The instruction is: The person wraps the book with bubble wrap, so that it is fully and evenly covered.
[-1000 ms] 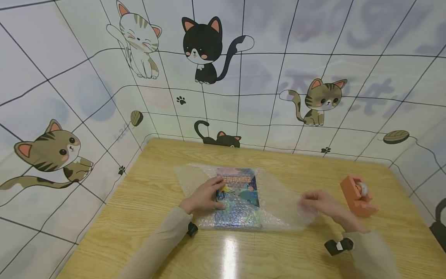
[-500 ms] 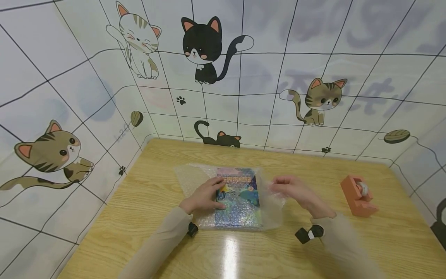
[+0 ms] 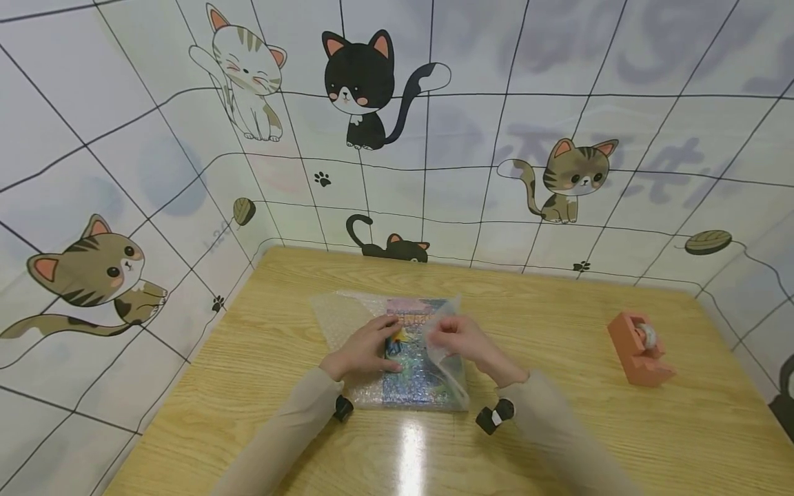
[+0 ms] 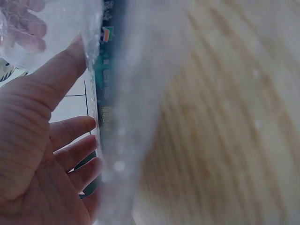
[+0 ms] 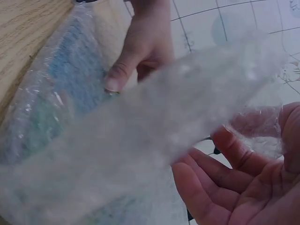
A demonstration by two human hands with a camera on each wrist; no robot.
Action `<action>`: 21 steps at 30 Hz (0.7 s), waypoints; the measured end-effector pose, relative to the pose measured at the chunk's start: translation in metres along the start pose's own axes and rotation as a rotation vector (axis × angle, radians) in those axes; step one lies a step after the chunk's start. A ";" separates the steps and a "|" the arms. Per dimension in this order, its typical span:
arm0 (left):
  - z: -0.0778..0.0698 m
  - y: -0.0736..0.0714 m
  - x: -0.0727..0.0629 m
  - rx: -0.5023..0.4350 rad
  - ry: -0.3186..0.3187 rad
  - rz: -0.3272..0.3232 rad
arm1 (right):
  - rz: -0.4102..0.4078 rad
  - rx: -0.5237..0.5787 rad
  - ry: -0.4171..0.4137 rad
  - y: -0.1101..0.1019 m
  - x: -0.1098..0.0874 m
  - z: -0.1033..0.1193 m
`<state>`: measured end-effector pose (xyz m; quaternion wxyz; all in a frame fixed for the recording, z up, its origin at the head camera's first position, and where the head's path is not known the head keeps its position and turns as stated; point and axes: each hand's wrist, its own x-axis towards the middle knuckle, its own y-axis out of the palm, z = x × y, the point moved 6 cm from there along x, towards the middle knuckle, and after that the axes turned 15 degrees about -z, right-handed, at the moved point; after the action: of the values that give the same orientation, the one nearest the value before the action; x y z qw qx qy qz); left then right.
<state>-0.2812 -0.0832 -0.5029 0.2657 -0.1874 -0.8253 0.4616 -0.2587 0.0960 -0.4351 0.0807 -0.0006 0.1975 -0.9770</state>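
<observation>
A book (image 3: 409, 382) with a colourful blue cover lies on the table, wrapped in clear bubble wrap (image 3: 344, 318). On its left part rests my left hand (image 3: 364, 348), fingers spread and fingertips touching the wrapped cover. My right hand (image 3: 462, 342) pinches the right-hand edge of the bubble wrap and holds that flap lifted over the book's right side. In the right wrist view, the raised flap (image 5: 150, 112) hides part of the book, and its edge lies between thumb and fingers. The left wrist view shows the left thumb (image 4: 61, 75) against the wrap along the book's edge.
An orange tape dispenser (image 3: 639, 350) with a roll of tape stands at the right side of the wooden table (image 3: 558, 441). A wall covering (image 3: 471, 124) printed with cats and grid lines borders the table at the back and both sides.
My right hand has moved left with the bubble wrap's right edge, folding it from flat on the table up over the book. My left hand has stayed in place.
</observation>
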 end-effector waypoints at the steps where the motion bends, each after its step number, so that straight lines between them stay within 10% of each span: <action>1: 0.000 0.000 0.000 -0.004 0.005 -0.003 | -0.003 0.005 0.005 0.003 0.001 -0.001; 21: -0.009 -0.008 0.001 -0.020 -0.027 0.009 | -0.012 0.037 0.130 0.026 0.013 -0.032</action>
<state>-0.2772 -0.0808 -0.4923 0.2508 -0.1875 -0.8325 0.4570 -0.2686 0.0825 -0.4750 0.0621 0.0630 0.1843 -0.9789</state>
